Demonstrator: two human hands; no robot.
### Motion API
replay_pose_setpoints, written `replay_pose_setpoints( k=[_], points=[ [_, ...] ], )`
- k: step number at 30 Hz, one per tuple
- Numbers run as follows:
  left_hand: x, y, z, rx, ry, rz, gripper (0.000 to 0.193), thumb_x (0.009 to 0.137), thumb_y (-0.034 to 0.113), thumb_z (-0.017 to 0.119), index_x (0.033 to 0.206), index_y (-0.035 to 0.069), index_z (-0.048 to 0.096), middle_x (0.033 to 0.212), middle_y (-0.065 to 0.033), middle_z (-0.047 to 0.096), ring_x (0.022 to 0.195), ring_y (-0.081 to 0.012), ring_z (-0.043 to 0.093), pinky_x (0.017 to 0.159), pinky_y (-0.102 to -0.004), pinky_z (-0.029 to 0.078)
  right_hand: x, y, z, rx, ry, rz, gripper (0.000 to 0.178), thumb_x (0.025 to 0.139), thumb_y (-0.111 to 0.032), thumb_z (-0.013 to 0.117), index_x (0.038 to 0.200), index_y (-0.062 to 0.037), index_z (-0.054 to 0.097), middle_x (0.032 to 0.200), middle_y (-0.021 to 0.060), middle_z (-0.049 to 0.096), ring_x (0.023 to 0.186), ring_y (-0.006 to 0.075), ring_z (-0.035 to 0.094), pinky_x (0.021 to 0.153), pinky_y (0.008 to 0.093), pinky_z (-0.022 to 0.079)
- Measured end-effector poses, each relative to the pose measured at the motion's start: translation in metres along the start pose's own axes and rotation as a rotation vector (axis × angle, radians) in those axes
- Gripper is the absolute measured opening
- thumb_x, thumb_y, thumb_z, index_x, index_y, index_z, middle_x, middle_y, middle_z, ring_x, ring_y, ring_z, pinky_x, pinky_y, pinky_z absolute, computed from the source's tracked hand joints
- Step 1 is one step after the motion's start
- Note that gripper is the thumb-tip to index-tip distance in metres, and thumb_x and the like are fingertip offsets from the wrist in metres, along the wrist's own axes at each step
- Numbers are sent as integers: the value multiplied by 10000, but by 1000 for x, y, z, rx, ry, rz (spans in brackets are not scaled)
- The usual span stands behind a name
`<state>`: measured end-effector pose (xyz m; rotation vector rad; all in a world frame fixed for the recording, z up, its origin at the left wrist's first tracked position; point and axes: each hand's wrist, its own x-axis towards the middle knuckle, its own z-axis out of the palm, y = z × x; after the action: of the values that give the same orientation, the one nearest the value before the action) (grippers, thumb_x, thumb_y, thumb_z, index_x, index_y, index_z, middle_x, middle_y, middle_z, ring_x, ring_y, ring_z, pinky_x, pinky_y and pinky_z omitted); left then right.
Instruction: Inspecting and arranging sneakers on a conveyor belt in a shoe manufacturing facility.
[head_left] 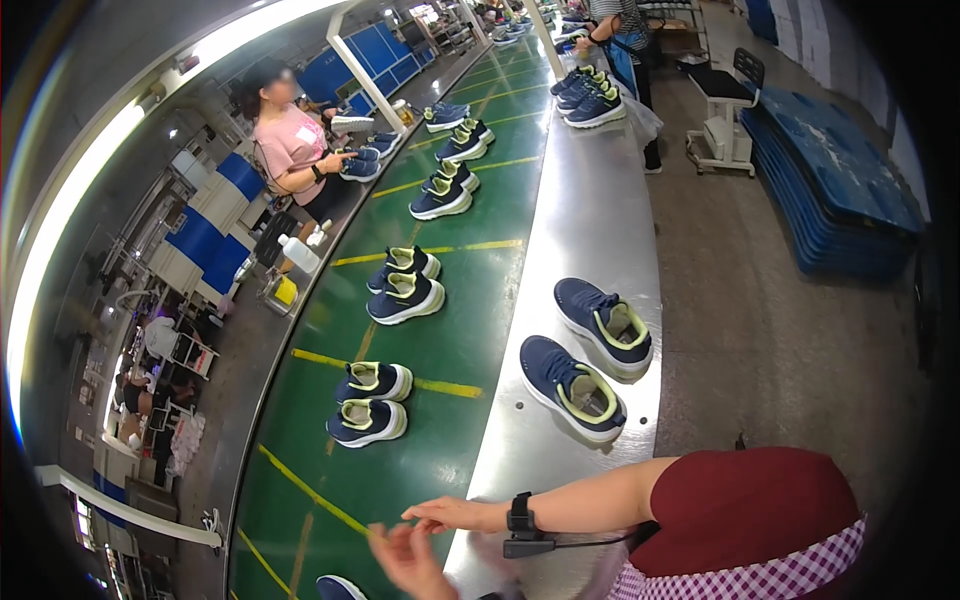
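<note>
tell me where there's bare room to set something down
The green belt is bare, bar painted lines, between its nearest full pair and your hands. The steel ledge has a long gap between its near pair and far shoes. It's crowded at those far shoes and among the belt's farther pairs.

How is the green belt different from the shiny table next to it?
The belt is green, but the table is silvery. The belt has yellow lines across it, while the table has none. The belt carries many more shoes than the table does. Both hold dark blue shoes with light green trim.
</note>
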<state>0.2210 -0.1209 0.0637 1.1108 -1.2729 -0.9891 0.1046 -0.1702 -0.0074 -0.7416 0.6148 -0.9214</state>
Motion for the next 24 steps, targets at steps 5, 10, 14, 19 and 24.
replay_pose_setpoints(
  k=[5,10,14,19,24],
  points=[
    [21,120,-8,153,-3,587,621,873,139,621,1391,0,307,1156,-153,569,1028,-222,561,888,-322,452,16,8,-13,-168,-8,29,425,971,-376,486,1254,-69,561,1036,18,623,942,69,553,840,208,442],
    [1,136,4,49,-56,604,598,879,154,606,1382,0,322,1175,-149,561,1054,-225,545,908,-328,436,20,7,3,-355,-70,-95,376,919,-300,568,1205,-56,587,1008,25,653,914,102,584,797,253,459],
    [-5,150,8,-4,-75,675,581,884,165,595,1375,0,334,1191,-145,554,1074,-227,532,923,-333,423,11,3,1,-449,11,-182,383,889,-284,591,1181,-37,589,969,48,664,887,122,592,783,271,463],
    [3,170,16,-83,-49,886,561,889,180,580,1367,-1,349,1211,-141,545,1099,-230,515,942,-340,407,10,8,3,-583,-48,-211,380,890,-302,576,1160,-35,599,928,58,668,827,153,602,746,295,468],
    [0,190,3,-148,-5,1094,542,895,195,566,1359,-1,363,1231,-137,536,1125,-232,499,961,-346,391,2,5,6,-653,-89,-178,386,904,-304,556,1182,-38,589,1008,75,671,914,177,616,814,298,468]
  ],
)
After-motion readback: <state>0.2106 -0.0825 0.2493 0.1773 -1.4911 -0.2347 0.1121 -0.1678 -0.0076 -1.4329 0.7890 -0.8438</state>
